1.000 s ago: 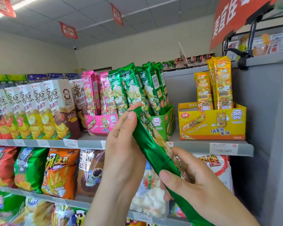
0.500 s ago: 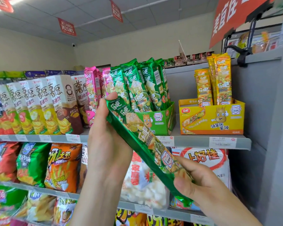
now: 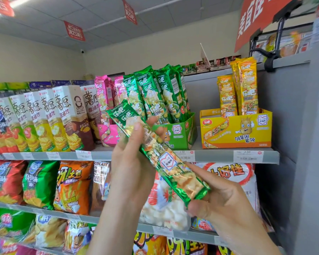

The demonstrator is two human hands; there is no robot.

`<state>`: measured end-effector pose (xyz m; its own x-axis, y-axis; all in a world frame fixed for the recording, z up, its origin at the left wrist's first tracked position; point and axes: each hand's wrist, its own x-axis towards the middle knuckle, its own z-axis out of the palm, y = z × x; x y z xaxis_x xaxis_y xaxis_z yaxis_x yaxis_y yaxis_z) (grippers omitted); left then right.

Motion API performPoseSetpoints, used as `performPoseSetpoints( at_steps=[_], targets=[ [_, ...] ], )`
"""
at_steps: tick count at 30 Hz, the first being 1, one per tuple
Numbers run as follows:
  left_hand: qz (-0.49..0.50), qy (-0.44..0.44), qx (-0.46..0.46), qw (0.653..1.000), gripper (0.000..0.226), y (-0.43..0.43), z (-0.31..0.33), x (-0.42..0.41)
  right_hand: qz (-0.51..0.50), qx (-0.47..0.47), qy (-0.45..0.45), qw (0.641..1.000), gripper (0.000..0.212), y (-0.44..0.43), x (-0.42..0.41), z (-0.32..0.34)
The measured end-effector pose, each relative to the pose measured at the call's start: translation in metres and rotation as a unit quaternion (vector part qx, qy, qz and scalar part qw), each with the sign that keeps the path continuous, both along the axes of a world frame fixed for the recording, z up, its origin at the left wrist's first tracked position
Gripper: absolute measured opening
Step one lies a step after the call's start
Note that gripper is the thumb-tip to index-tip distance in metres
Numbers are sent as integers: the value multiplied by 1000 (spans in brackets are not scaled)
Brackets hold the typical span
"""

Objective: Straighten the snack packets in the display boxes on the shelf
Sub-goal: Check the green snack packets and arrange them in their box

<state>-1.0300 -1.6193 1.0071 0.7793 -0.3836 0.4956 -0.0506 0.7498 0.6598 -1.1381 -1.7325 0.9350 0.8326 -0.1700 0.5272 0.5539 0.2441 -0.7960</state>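
Note:
A long green snack packet (image 3: 155,153) lies slanted in front of the shelf, its top end up left, its printed face toward me. My left hand (image 3: 131,162) grips its upper part, thumb on the front. My right hand (image 3: 221,201) pinches its lower end. Behind it stands the green display box (image 3: 180,133) with several green packets (image 3: 155,94) upright and leaning left. A pink display box (image 3: 109,134) with pink packets (image 3: 103,92) stands to its left. To the right is the yellow display box (image 3: 236,129) holding a few yellow packets (image 3: 243,85).
Tall cardboard snack cartons (image 3: 44,118) fill the shelf's left part. The grey shelf edge (image 3: 219,156) carries price tags. Chip bags (image 3: 41,183) hang on the lower shelves. A grey side panel (image 3: 302,144) closes the right.
The green packet has turned from edge-on to face me and has risen toward the green box. Both hands moved up with it; the view shifted slightly.

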Motion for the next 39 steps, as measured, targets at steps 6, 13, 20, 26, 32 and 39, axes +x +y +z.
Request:
performPoseSetpoints(
  at_steps=[6, 13, 20, 26, 32, 39],
  targets=[
    [0, -38, 149, 988, 44, -8, -21, -13, -225, -86, -86, 967, 60, 18, 4, 3],
    [115, -89, 103, 984, 48, 3, -8, -14, -422, -287, -139, 848, 60, 14, 5, -5],
    [178, -61, 80, 979, 14, 12, -16, -13, -258, -321, -23, 911, 35, 1, -12, 12],
    [161, -57, 59, 983, 37, 11, -20, -10, -114, -82, 31, 990, 55, 1, -10, 13],
    [77, -50, 91, 992, 33, 0, -28, -19, -211, -59, -22, 975, 57, 15, -4, 15],
    [36, -55, 135, 989, 51, -5, -43, -33, -197, -56, 8, 979, 53, 14, -7, 19]
  ],
)
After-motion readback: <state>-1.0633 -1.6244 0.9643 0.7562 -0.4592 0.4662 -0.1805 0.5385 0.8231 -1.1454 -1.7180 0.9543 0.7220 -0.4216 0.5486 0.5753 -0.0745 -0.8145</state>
